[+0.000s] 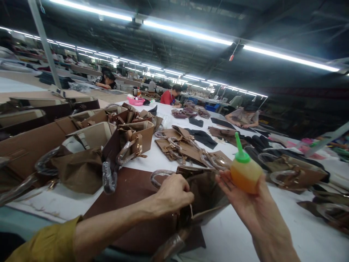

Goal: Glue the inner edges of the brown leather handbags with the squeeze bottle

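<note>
My left hand (174, 193) is closed at the near edge of a brown handbag (204, 189), its fingers curled at the opening. What they pinch there looks like the bag's edge. The bag gapes open, showing a dark olive lining, and its handles are wrapped in clear plastic. In my right hand (251, 203) rests a squeeze bottle (245, 173) with a green cap and a raised green nozzle, part filled with amber liquid. The bottle is tilted a little, just right of the bag. Under the bag lies a dark brown sheet (131, 203).
Rows of brown handbags (89, 134) stand on the left. Flat bag pieces (182, 143) lie ahead on the white table (234, 233), and another bag (297, 171) sits at right. Farther off are a pink basket (135, 100) and co-workers, one in a red top (167, 97).
</note>
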Available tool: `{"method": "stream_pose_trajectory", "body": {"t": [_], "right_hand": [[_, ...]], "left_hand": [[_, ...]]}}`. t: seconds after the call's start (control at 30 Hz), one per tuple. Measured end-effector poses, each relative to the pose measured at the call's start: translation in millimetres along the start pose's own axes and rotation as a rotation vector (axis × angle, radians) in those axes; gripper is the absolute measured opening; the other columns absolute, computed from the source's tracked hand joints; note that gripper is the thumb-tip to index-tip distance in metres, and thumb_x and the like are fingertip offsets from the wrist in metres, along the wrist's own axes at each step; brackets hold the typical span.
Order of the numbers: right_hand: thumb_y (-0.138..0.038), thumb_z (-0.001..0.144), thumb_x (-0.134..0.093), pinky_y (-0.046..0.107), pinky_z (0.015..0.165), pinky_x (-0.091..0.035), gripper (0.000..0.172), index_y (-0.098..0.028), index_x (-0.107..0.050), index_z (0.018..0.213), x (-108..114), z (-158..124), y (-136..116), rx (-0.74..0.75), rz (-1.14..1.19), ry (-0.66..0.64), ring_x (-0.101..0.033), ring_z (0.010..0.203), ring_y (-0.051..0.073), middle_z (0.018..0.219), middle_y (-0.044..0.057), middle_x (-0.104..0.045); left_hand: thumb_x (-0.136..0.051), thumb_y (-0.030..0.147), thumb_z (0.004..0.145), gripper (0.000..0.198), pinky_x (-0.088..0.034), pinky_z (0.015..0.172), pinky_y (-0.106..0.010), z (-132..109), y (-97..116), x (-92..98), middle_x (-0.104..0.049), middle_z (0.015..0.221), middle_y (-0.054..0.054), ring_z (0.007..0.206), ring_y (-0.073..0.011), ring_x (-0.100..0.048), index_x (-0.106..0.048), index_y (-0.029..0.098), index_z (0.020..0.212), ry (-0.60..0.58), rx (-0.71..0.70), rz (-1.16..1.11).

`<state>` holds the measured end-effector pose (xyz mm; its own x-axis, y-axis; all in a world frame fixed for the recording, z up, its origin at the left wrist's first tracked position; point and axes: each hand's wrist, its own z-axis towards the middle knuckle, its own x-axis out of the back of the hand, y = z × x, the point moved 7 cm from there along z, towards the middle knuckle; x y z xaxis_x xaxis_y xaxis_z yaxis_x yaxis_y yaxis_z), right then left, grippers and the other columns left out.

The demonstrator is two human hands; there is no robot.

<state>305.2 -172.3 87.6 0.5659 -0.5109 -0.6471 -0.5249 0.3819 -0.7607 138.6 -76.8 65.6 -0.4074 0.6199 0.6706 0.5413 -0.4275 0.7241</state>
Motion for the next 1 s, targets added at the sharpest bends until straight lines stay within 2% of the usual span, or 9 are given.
{"method": "stream_pose_trajectory", "body": {"t": [0.13, 0.27, 0.4, 0.5, 0.57, 0.67, 0.8, 0.9, 1.0], "right_hand": [[-0.050, 0.080, -0.067, 0.058, 0.086, -0.050, 0.045, -0.018, -0.063, 0.112, 1, 0, 0, -0.012, 0.012, 0.010, -0.065, 0.093, 0.029, 0.099, 0.010, -0.068], [-0.051, 0.075, -0.072, 0.062, 0.083, -0.050, 0.051, -0.019, -0.064, 0.114, -8, 4, 5, -0.025, -0.004, -0.022, -0.065, 0.091, 0.031, 0.103, 0.011, -0.068], [-0.052, 0.077, -0.070, 0.061, 0.081, -0.051, 0.050, -0.020, -0.064, 0.115, -7, 7, 7, 0.008, -0.005, -0.007, -0.065, 0.091, 0.031, 0.102, 0.010, -0.068], [-0.052, 0.078, -0.069, 0.061, 0.080, -0.051, 0.047, -0.019, -0.066, 0.111, -6, 6, 7, 0.007, -0.001, 0.009, -0.065, 0.089, 0.031, 0.099, 0.011, -0.068], [-0.051, 0.081, -0.066, 0.060, 0.081, -0.052, 0.043, -0.020, -0.066, 0.110, -8, 3, 6, 0.026, -0.010, 0.004, -0.065, 0.088, 0.029, 0.096, 0.010, -0.069], [-0.053, 0.084, -0.062, 0.058, 0.082, -0.052, 0.042, -0.020, -0.066, 0.110, -7, 0, 6, 0.040, -0.028, 0.017, -0.065, 0.090, 0.027, 0.093, 0.009, -0.068], [-0.053, 0.078, -0.068, 0.062, 0.083, -0.049, 0.052, -0.018, -0.062, 0.117, -3, 5, 9, -0.001, -0.020, 0.012, -0.064, 0.090, 0.030, 0.094, 0.011, -0.068], [-0.052, 0.075, -0.072, 0.064, 0.081, -0.049, 0.054, -0.020, -0.063, 0.116, -1, 5, 7, -0.030, -0.019, 0.012, -0.065, 0.087, 0.031, 0.095, 0.010, -0.068], [-0.049, 0.077, -0.071, 0.063, 0.080, -0.051, 0.048, -0.022, -0.063, 0.116, 0, -8, 6, -0.095, -0.085, 0.052, -0.066, 0.089, 0.033, 0.100, 0.011, -0.068]], "left_hand": [[-0.046, 0.022, 0.068, 0.027, -0.022, 0.050, -0.028, -28, -44, 25.4, -0.027, 0.048, 0.003, 0.051, -0.0109, -0.034, -0.034, 0.018, 0.044, 0.182, 0.198, 0.109], [-0.048, 0.022, 0.066, 0.005, -0.031, 0.059, -0.029, -44, -59, 36.2, -0.054, 0.068, 0.000, 0.067, -0.0164, -0.050, -0.051, 0.019, 0.067, 0.268, 0.195, 0.259], [-0.052, 0.017, 0.060, 0.045, -0.041, 0.088, -0.036, -40, -34, 25.6, -0.053, 0.120, -0.011, 0.105, -0.0257, -0.052, -0.051, 0.016, 0.105, 0.226, -0.129, 0.445], [-0.057, 0.010, 0.055, 0.077, -0.021, 0.110, -0.053, -42, 0, 19.6, -0.030, 0.147, -0.018, 0.134, -0.0379, -0.025, -0.038, 0.013, 0.129, 0.245, -0.417, 0.651], [-0.059, 0.009, 0.061, 0.071, -0.018, 0.113, -0.052, -48, 23, 8.2, -0.033, 0.146, -0.018, 0.137, -0.0368, -0.023, -0.038, 0.013, 0.129, 0.128, -0.669, 0.705], [-0.054, 0.011, 0.077, 0.032, -0.042, 0.096, -0.030, -57, 35, -12.8, -0.058, 0.118, -0.011, 0.112, -0.0231, -0.053, -0.051, 0.016, 0.109, -0.248, -0.878, 0.587], [-0.058, 0.017, 0.076, 0.036, -0.049, 0.069, -0.028, -36, 3, -20.6, -0.063, 0.104, -0.008, 0.087, -0.0224, -0.063, -0.052, 0.019, 0.111, -0.430, -0.561, 0.474], [-0.056, 0.023, 0.075, 0.038, -0.050, 0.071, -0.033, -16, -37, -11.3, -0.064, 0.106, -0.011, 0.092, -0.0280, -0.064, -0.052, 0.019, 0.113, -0.361, -0.252, 0.481], [-0.054, 0.033, 0.078, 0.036, -0.049, 0.076, -0.036, -4, -58, 1.7, -0.064, 0.107, -0.012, 0.096, -0.0288, -0.063, -0.051, 0.018, 0.110, -0.213, -0.119, 0.355]]}}
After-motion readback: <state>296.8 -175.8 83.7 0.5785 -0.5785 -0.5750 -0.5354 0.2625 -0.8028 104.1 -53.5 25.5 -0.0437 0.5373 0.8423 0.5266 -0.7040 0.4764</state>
